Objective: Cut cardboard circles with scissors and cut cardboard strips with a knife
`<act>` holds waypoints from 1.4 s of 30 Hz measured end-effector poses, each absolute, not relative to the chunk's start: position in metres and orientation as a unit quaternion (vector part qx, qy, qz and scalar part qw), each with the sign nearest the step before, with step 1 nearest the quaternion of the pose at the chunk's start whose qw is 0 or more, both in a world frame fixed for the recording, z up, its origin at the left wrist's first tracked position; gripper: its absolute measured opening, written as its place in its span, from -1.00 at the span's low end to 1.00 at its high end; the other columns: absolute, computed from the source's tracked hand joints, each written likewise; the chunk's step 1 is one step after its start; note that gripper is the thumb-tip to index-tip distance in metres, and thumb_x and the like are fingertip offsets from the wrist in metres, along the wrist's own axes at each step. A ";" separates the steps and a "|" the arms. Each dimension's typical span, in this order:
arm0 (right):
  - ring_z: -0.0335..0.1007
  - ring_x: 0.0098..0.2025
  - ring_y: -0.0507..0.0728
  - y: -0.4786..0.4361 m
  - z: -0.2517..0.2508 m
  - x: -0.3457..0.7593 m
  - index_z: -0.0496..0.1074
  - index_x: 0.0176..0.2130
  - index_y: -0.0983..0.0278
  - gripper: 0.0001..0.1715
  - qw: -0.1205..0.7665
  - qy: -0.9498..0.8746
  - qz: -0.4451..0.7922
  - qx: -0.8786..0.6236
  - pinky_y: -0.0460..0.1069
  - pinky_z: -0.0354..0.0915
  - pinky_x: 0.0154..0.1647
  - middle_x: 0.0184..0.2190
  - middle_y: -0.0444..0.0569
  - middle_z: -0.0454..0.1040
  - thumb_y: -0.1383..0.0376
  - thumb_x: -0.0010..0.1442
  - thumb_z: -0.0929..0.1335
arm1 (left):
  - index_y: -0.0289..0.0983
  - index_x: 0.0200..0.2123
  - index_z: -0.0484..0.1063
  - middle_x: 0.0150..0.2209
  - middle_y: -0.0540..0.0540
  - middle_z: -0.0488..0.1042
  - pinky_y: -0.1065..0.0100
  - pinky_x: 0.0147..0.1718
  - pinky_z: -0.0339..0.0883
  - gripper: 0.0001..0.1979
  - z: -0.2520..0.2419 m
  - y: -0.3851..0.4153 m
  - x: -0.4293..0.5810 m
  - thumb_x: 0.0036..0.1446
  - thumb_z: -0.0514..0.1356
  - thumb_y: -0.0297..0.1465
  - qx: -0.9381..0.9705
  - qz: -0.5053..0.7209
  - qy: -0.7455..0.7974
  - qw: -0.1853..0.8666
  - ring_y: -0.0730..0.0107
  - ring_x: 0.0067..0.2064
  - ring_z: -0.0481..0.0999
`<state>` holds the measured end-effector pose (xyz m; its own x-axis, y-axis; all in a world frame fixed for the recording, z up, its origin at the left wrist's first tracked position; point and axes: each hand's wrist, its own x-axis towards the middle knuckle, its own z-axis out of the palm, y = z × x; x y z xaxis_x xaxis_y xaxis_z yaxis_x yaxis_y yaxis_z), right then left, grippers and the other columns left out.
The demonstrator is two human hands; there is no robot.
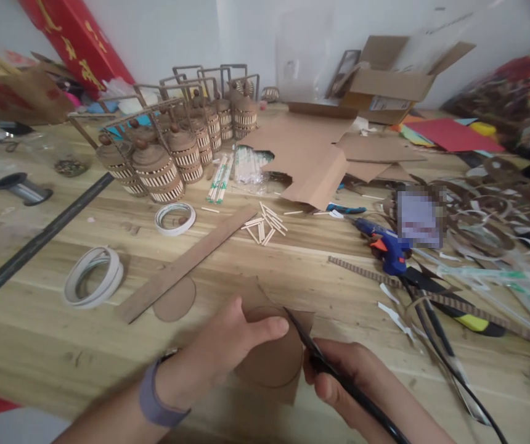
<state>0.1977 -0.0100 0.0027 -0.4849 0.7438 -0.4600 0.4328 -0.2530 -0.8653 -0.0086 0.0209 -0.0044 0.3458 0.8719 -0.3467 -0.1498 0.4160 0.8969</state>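
While the left hand [228,345] pinches the cardboard piece [274,361] with the thumb on top, the right hand [357,385] has its grip pressed around a thin black tool [299,330], tip at the piece's upper edge. Piece low over worktop [293,271], front centre. Judged: outline mostly round, corner offcuts remain. One finished disc [175,299] lies beside the cardboard strip [186,262].

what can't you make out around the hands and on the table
Head view: the black tool in the right hand; the hand covers its middle and the bottom edge cuts its end, so its kind is unclear.
Head view: the cardboard disc, partly under the left hand.
Head view: whatever lies beside the glue gun, behind a pixelated patch.
Head view: the cardboard rings at right, smeared by blur.
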 end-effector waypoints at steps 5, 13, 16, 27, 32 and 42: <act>-0.01 -0.54 -0.01 -0.010 0.009 0.195 0.23 -0.46 0.23 -0.11 0.132 -0.596 0.614 -0.500 -0.05 -0.12 -0.54 -0.59 -0.21 0.08 -0.53 -0.02 0.19 | -0.18 0.00 0.56 0.07 -0.06 0.60 0.14 0.21 0.27 -0.61 0.000 0.021 -0.008 0.06 0.37 -0.35 0.408 0.355 0.446 0.714 0.11 0.19 0.49; -0.04 -0.51 0.02 -0.011 0.005 0.197 0.23 -0.46 0.23 -0.12 0.128 -0.611 0.600 -0.501 -0.02 -0.12 -0.50 -0.57 -0.20 0.06 -0.52 0.02 0.16 | -0.16 -0.01 0.57 0.06 -0.05 0.61 0.15 0.21 0.26 -0.63 -0.002 0.022 -0.011 0.07 0.38 -0.33 0.428 0.352 0.444 0.704 0.12 0.19 0.49; -0.04 -0.51 0.03 -0.011 0.001 0.199 0.23 -0.47 0.23 -0.12 0.133 -0.618 0.592 -0.501 -0.02 -0.10 -0.50 -0.57 -0.20 0.05 -0.52 0.02 0.16 | -0.17 0.00 0.57 0.06 -0.06 0.61 0.14 0.20 0.28 -0.62 -0.002 0.022 -0.011 0.07 0.39 -0.33 0.424 0.347 0.450 0.705 0.11 0.18 0.50; -0.04 -0.50 0.03 -0.011 0.002 0.200 0.26 -0.47 0.23 -0.10 0.121 -0.616 0.591 -0.506 -0.02 -0.11 -0.49 -0.56 -0.19 0.06 -0.53 0.00 0.15 | -0.18 0.01 0.56 0.10 -0.05 0.58 0.15 0.26 0.20 -0.60 0.000 0.023 -0.011 0.06 0.38 -0.32 0.441 0.345 0.440 0.703 0.15 0.21 0.46; -0.05 -0.51 0.03 -0.012 0.002 0.199 0.26 -0.47 0.23 -0.09 0.118 -0.628 0.577 -0.508 -0.02 -0.11 -0.50 -0.57 -0.19 0.07 -0.54 0.00 0.13 | -0.18 0.02 0.56 0.09 -0.06 0.59 0.13 0.25 0.22 -0.59 -0.002 0.023 -0.013 0.06 0.39 -0.32 0.438 0.340 0.442 0.705 0.12 0.20 0.47; -0.06 -0.53 0.04 -0.011 0.005 0.199 0.19 -0.50 0.19 -0.13 0.108 -0.627 0.580 -0.509 -0.01 -0.11 -0.51 -0.59 -0.19 0.06 -0.53 0.01 0.13 | -0.12 0.01 0.56 0.06 0.00 0.61 0.13 0.22 0.25 -0.60 0.002 0.024 -0.016 0.06 0.39 -0.29 0.453 0.322 0.457 0.694 0.10 0.20 0.47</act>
<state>0.1985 -0.0105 0.0051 -0.4591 0.7636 -0.4541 0.5128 -0.1896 -0.8373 -0.0160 0.0244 0.0017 0.3749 0.8611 -0.3434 -0.0323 0.3824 0.9234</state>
